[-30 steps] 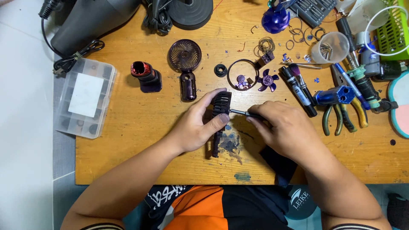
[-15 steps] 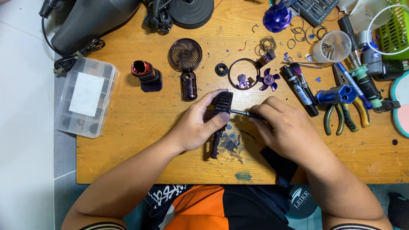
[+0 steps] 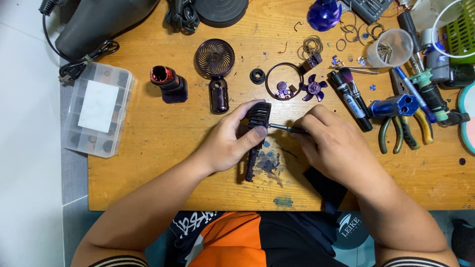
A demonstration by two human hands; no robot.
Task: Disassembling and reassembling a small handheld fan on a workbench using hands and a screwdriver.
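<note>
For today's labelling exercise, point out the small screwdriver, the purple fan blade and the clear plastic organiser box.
small screwdriver (image 3: pixel 283 128): head view, on the bare metal shaft between the two hands.
purple fan blade (image 3: pixel 314 89): head view, on the central hub.
clear plastic organiser box (image 3: pixel 97 107): head view, on the white label on its lid.

Screwdriver handle inside the right hand; dark casing's middle behind left fingers.

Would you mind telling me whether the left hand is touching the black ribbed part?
Touching. The head view shows the left hand wrapped round the black ribbed part, thumb pressed on its side, no gap visible.
</note>
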